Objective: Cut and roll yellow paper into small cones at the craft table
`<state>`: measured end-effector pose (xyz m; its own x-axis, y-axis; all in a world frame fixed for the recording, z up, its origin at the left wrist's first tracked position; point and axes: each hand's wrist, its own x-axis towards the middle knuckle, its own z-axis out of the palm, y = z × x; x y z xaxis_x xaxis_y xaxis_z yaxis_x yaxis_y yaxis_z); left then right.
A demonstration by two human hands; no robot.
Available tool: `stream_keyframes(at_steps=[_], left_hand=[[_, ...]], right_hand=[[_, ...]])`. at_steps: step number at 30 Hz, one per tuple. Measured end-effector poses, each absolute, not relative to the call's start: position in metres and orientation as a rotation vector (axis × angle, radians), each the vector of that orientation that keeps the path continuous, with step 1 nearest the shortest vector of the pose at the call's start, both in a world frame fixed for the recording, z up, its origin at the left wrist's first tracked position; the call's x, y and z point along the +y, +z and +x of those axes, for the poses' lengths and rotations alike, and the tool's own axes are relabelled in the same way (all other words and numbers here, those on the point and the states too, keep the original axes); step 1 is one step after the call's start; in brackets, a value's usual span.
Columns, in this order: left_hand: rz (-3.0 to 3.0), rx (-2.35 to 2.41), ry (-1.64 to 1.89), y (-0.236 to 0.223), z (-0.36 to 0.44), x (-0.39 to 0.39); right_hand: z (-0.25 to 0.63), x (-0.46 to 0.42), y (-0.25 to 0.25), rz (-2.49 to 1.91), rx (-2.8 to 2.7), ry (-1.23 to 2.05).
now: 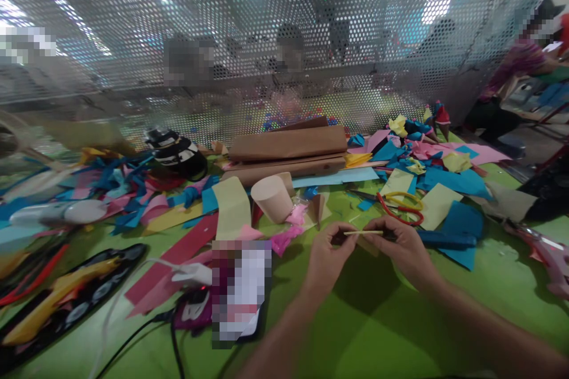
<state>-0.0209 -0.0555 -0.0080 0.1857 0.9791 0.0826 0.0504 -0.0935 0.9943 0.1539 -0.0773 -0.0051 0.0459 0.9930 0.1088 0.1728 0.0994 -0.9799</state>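
My left hand [328, 253] and my right hand [403, 247] meet above the green table [368, 343], right of centre. Between them they pinch a small pale-yellow piece of paper [365, 233], seen nearly edge-on, with part of it hanging below. Fingertips of both hands are pressed together on it, thumbs toward me. Just beyond my right hand lie scissors [418, 217] with red and yellow handles. A beige paper roll [267, 198] and a crumpled pink scrap [284, 239] sit to the left of my left hand.
Folded brown paper [288, 145] lies before a perforated metal screen [311, 89]. Coloured paper scraps [462, 180] cover the back. On the left are a blurred phone-like object [242, 293], a purple power strip [193, 308] with cables, and a black tray [95, 293]. A person [515, 71] sits far right.
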Motion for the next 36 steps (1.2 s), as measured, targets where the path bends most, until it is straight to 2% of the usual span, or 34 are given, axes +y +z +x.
stream_keyframes(at_steps=[36], left_hand=[[1.225,1.061,1.127,-0.0081,-0.0236,-0.0508]], right_hand=[[0.1582,-0.0756,-0.0053,-1.269,-1.192,1.101]])
